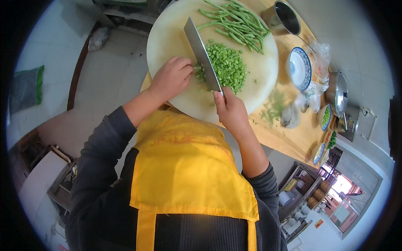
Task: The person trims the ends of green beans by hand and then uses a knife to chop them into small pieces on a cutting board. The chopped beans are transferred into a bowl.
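Note:
My right hand grips the handle of a Chinese cleaver, whose broad blade stands on edge over a round, pale cutting board. Left of the blade, my left hand has its fingers curled around short ends of green beans, partly hidden by the fingertips. Finely cut green beans lie heaped just right of the cleaver. Farther off on the board rests a loose bunch of whole green beans. A few cut bits are scattered near the heap.
On the wooden table, right of the board, are a steel pot, a blue-rimmed bowl, plastic bags, blurred green scraps and a lidded pot. Several small bowls line the far right, one holding chopped greens.

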Available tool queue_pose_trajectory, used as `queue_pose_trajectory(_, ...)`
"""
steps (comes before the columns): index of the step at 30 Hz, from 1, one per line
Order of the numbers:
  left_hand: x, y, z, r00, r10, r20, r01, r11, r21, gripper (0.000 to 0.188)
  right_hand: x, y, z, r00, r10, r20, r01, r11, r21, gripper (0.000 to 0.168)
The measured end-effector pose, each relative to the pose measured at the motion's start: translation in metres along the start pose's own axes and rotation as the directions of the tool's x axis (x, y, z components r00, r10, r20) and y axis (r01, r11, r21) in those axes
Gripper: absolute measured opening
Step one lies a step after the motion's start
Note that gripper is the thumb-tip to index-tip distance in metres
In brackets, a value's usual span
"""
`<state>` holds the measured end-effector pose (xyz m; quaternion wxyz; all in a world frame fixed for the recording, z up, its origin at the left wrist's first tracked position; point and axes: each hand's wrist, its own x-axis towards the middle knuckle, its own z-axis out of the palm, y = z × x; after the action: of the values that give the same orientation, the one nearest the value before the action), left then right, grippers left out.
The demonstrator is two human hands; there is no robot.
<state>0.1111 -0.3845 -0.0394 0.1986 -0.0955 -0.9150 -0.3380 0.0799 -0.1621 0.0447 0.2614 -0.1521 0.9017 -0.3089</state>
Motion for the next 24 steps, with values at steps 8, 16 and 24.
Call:
queue_pose_trajectory(8,0.002,0.000,-0.002,0.987,0.019,0.157,-0.022,1.000,0.016,0.014,-0.020,-0.027,-0.020,0.998,0.058,0.028,-0.058,0.998,0.000,0.026)
queue_pose_trajectory(16,0.006,0.000,-0.001,0.979,0.048,0.197,-0.049,0.999,0.000,0.014,-0.004,-0.013,-0.001,1.000,-0.016,0.004,0.016,0.997,-0.080,0.029)
queue_pose_trajectory(24,0.002,0.002,-0.003,0.980,0.024,0.196,-0.020,1.000,-0.018,0.013,-0.008,-0.005,0.007,0.999,-0.038,0.002,0.038,0.998,-0.048,0.028)
